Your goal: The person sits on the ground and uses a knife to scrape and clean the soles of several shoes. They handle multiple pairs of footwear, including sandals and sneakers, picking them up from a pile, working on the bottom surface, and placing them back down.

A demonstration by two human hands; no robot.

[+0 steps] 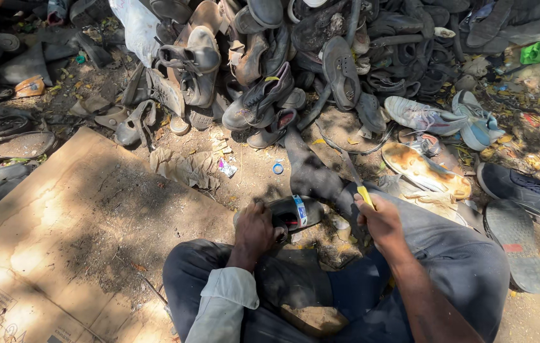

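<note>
Our left hand (pixel 254 230) clamped on a dark sandal (pixel 292 213) at our knees, our right hand (pixel 379 219) gripping a yellow-handled knife (pixel 357 184), heaped old shoes (pixel 321 57) ahead, cardboard sheet (pixel 60 235) left

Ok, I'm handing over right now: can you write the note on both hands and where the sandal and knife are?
Left hand: gripping the black sandal with the blue-and-white strap, pressed down on the ground in front of the knees.
Right hand: fingers closed on the yellow-handled knife, blade pointing up and away, not touching the sandal.
Around: pile of old shoes ahead, flattened cardboard to the left, loose soles to the right.
Done: no finished cut visible on the sandal.
Left: the sandal looks whole; the blade has yet to meet it.
</note>
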